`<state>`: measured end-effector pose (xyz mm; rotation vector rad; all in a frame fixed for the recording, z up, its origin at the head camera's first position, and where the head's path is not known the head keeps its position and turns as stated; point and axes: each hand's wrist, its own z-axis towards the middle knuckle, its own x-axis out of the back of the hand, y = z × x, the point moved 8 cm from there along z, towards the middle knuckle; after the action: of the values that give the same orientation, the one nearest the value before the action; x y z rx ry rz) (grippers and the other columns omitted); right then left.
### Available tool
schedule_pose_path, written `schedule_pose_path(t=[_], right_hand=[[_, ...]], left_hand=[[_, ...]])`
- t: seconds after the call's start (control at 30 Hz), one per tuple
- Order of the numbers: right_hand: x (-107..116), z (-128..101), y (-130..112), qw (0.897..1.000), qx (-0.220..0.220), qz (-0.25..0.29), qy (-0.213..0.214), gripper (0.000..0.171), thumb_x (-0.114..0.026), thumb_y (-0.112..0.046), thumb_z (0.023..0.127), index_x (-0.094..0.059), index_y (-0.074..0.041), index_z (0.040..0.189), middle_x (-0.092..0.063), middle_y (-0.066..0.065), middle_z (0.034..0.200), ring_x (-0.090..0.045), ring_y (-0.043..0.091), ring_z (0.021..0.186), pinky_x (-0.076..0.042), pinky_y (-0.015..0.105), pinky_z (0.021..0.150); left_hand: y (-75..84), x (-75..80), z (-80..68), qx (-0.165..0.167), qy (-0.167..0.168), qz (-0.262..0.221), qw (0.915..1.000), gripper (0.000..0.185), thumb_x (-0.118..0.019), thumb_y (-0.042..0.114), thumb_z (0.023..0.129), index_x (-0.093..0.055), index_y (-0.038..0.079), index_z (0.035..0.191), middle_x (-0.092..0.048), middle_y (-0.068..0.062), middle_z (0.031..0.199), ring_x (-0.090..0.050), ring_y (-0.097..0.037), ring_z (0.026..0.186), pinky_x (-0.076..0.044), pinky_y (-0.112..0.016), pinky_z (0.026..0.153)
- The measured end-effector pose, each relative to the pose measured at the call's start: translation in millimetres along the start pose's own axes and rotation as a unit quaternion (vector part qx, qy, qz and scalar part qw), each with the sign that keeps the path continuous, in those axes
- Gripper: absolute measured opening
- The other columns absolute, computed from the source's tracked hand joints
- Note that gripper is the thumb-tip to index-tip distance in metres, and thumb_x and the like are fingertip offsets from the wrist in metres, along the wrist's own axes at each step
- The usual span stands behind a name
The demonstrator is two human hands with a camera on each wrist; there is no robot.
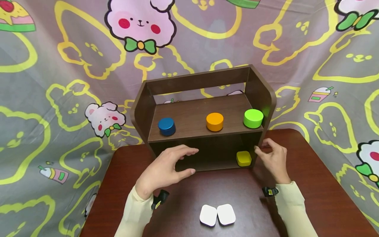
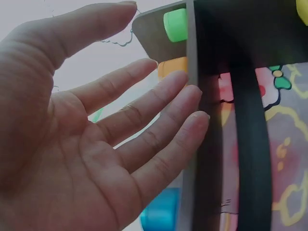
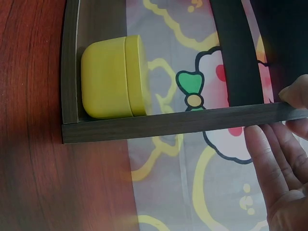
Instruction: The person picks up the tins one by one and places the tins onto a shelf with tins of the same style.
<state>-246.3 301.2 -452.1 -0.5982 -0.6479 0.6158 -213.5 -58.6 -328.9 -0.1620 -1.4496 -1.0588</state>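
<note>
**Both hands at the shelf front, nothing held**

Two white boxes [image 1: 217,215] lie nearest, side by side and touching, at the lower centre of the head view on the dark red desk [image 1: 311,184]. Neither hand is near them.

Farther in, the left hand [image 1: 165,169] hovers at the lower-centre left, in front of the shelf unit's [image 1: 204,108] bottom opening. Its grip is spread: thumb and fingers arch apart with open air between them, and the left wrist view shows a bare palm with straight fingers close to the shelf edge. It holds nothing.

At the lower right of the shelf, the right hand [image 1: 273,158] sits just beside the unit's outer side wall. Its fingers are loosely bent, fingertips at or very near the wood; whether they actually touch I cannot tell. It also grips nothing.

A yellow box [image 1: 244,158] stands in the lower compartment, tucked into its right corner, between the two hands and closer to the right one. From how the hands lie, I judge it is already placed there.

On the upper shelf stand three round tins, well apart: blue tin [image 1: 166,126] at left, orange tin [image 1: 214,121] in the middle, green tin [image 1: 253,118] at right. The white pair on the desk looks untouched.

Behind everything hangs a grey cartoon cloth [image 1: 59,82].
</note>
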Motion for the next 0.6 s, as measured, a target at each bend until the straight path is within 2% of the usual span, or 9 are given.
schedule_pose_path(t=[0.2,0.37,0.5,0.6], right_hand=[[0,0,0,1.000,0.003,0.001,0.002,0.015,-0.084,-0.004,0.075,-0.069,-0.006,0.076,-0.074,0.016,0.073,-0.049,-0.023,0.072,-0.035,0.010,0.067],[-1,0,0,1.000,0.003,-0.004,0.003,0.015,-0.084,-0.005,0.075,-0.069,-0.007,0.076,-0.074,0.014,0.072,-0.057,-0.009,0.069,-0.037,0.014,0.066],[0,-1,2,1.000,-0.005,-0.007,0.002,0.015,-0.084,-0.004,0.074,-0.069,-0.006,0.077,-0.075,0.014,0.073,-0.056,-0.012,0.070,-0.038,0.018,0.066],[0,-1,2,1.000,-0.012,-0.004,0.000,0.015,-0.084,-0.004,0.075,-0.070,-0.006,0.078,-0.075,0.014,0.074,-0.054,-0.017,0.070,-0.038,0.016,0.066]], left_hand=[[-5.5,-21.4,-5.2,0.005,-0.016,-0.024,0.9996,0.055,-0.083,0.025,0.089,-0.064,0.020,0.140,-0.070,0.007,0.129,-0.066,-0.009,0.118,-0.057,-0.033,0.100],[-11.0,-38.5,-10.0,0.016,-0.024,-0.044,0.9986,0.055,-0.084,0.025,0.088,-0.064,0.022,0.140,-0.070,0.010,0.127,-0.065,-0.007,0.116,-0.057,-0.033,0.100],[-15.0,-54.0,-12.6,0.020,-0.036,-0.052,0.9978,0.055,-0.084,0.025,0.088,-0.064,0.022,0.140,-0.071,0.010,0.127,-0.065,-0.007,0.115,-0.057,-0.032,0.100],[-18.7,-66.1,-15.1,0.025,-0.050,-0.043,0.9975,0.055,-0.083,0.027,0.088,-0.064,0.023,0.140,-0.070,0.010,0.128,-0.065,-0.008,0.116,-0.056,-0.033,0.102]])
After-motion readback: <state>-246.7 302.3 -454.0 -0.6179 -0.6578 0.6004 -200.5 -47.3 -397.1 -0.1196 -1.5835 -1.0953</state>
